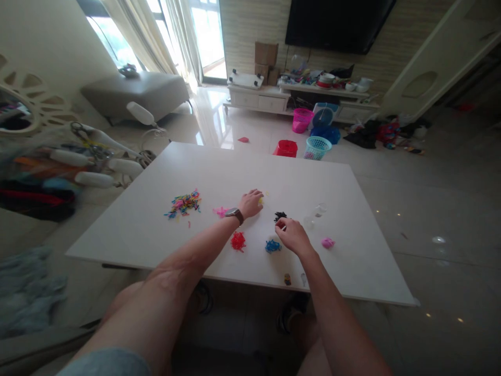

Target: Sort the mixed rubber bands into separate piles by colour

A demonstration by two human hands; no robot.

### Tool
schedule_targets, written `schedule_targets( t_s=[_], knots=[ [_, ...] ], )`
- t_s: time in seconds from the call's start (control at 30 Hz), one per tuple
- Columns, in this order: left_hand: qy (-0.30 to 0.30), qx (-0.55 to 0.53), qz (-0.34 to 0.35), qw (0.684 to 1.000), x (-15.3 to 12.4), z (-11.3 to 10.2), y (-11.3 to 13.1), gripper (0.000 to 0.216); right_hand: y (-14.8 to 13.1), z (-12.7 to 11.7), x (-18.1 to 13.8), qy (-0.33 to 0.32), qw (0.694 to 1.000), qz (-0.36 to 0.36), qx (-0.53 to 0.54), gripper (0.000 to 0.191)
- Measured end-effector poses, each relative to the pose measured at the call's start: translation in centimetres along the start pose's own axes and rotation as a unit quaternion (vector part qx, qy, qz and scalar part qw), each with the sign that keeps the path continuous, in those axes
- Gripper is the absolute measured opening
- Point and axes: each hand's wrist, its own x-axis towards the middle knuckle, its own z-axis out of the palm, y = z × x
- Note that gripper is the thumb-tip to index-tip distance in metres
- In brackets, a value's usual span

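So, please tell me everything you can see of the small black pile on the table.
The black pile is a small, loose heap of tiny dark pieces, too small to tell the material. It lies on the white table, beyond the blue pile. The right hand reaches its near edge, fingertips seemingly touching.

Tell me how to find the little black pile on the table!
Start at the big white table and find the small colour heaps near its front edge. The black pile lies just beyond the fingertips of the right hand, farther back than the blue pile. It is the only dark heap; the others are bright.
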Motion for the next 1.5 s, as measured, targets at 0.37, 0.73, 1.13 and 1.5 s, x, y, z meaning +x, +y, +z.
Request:
schedule_targets(
  t_s=[0.37, 0.73, 1.13, 1.5],
  knots=[
    [0.013, 0.116, -0.005, 0.993, 2.2, 2.5, 2.4, 0.030, 2.2, -0.7, 0.2, -0.012, 0.999, -0.006, 0.029, 0.015],
    [0.087, 0.092, -0.186, 0.974, -8.7, -6.7, -7.6, 0.026, 1.2, -0.1, -0.5, -0.018, 0.999, -0.028, 0.016, 0.016],
    [0.084, 0.036, -0.388, 0.917, -20.7, -9.6, -19.8, 0.025, 0.6, 1.4, -0.1, -0.053, 0.997, -0.047, -0.016, 0.015],
    [0.157, -0.038, -0.415, 0.895, -20.1, -9.6, -20.7, 0.016, 0.7, 1.6, -0.1, -0.065, 0.996, -0.055, -0.023, 0.016]
  ],
)
